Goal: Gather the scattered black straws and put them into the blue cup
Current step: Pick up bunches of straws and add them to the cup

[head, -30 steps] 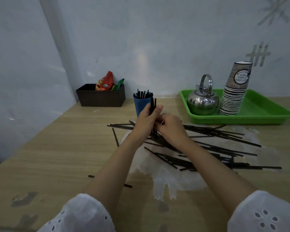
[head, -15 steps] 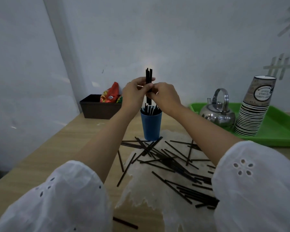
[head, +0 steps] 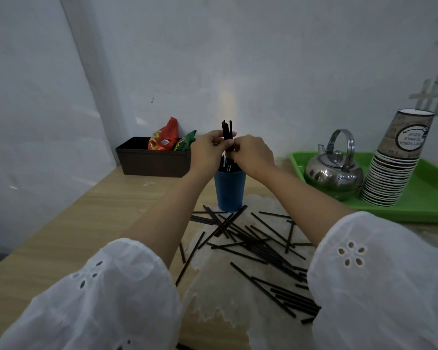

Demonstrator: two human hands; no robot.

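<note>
Both hands are up over the cup. Left hand (head: 209, 147) and right hand (head: 253, 154) meet fingertip to fingertip and pinch a small bundle of thin black plastic straws (head: 226, 130), fingers curled onto it from either side. The bundle stands roughly upright, top ends fanned slightly above the fingers. Its lower ends drop behind the right hand toward the cup mouth; can't tell if they touch the rim or the contents.

Tall blue plastic cup (head: 229, 189) stands upright on the light wooden table (head: 86, 223), directly below the hands and near the back wall. It already holds standing black straws (head: 225, 164), tips showing above the rim between the wrists.

Scattered black straws (head: 250, 245) lie in a loose crisscross heap in front of the cup. The nearest are at its base and the rest spread toward the right white eyelet sleeve (head: 379, 279). Most rest on a thin ragged-edged white sheet (head: 213, 294); a few lie off it on bare wood to the left.

Back left, against the wall: dark brown rectangular basket (head: 152, 161) with a red snack packet (head: 163, 137) and a green snack packet (head: 186, 144) sticking out. Right: bright green plastic tray (head: 427, 205) carrying a polished steel kettle (head: 334, 173) with an arched handle, plus a tall stack of printed paper cups (head: 395, 168), mouth-down and leaning slightly.
</note>
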